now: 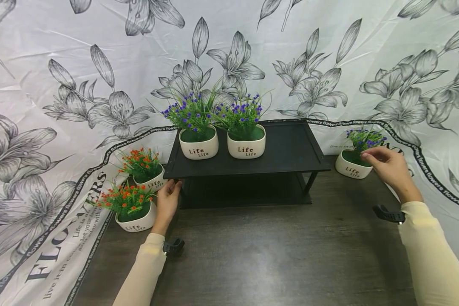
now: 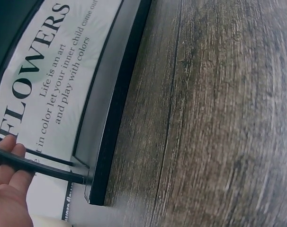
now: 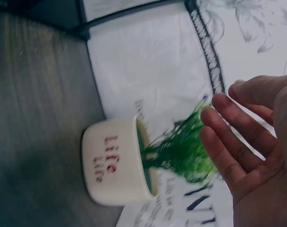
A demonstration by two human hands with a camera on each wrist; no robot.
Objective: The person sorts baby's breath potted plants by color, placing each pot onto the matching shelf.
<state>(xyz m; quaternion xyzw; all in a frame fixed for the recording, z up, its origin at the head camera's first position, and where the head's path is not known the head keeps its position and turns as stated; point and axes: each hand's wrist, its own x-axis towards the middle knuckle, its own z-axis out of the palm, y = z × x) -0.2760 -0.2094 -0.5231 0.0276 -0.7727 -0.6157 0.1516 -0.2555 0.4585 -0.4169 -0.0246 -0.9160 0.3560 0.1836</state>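
Note:
My left hand (image 1: 168,203) is at the front left corner of a black two-tier shelf (image 1: 290,148). In the left wrist view its fingers (image 2: 21,178) curl round the shelf's thin black post (image 2: 53,173). At the right, my right hand (image 1: 392,170) hovers beside a potted plant with purple flowers (image 1: 352,163) in a white "Life" pot. The right wrist view shows those fingers (image 3: 224,153) loosely extended over the leaves, holding nothing. The pot (image 3: 117,163) stands upright on the dark wooden table.
Two purple-flowered pots (image 1: 199,146) (image 1: 246,146) stand on the shelf's top tier. Left of the shelf are two orange-flowered pots (image 1: 149,182) (image 1: 136,221), the nearer beside my left wrist. A white flower-printed cloth (image 1: 252,59) rises behind and along both sides of the table (image 1: 275,250).

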